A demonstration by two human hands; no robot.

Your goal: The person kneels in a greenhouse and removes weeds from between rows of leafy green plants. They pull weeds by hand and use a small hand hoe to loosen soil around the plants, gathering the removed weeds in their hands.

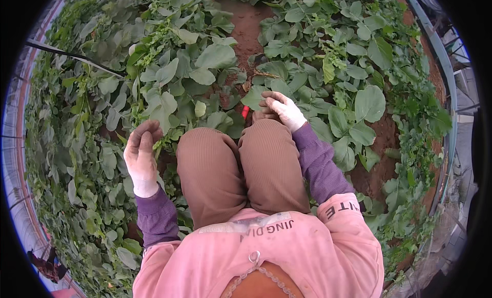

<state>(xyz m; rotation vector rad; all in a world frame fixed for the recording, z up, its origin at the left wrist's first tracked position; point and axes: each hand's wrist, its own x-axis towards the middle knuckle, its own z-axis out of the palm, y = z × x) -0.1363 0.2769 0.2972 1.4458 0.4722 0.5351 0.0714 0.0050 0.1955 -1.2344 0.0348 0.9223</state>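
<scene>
From my distant seat I see 1 red object (245, 111) just beside the right hand (279, 109), near the knees (210, 149); I judge it stiff and light, best held along its length. Whether the right hand grasps it, I cannot tell. The left hand (142, 149) has bent fingers beside the leafy plants (205, 75); I cannot tell if it pinches something. These plants look soft and easily torn, so low holding seems safer. I distinguish no container.

Crop plot (377, 181): leafy green plants (370, 104), reddish soil (247, 27).
</scene>
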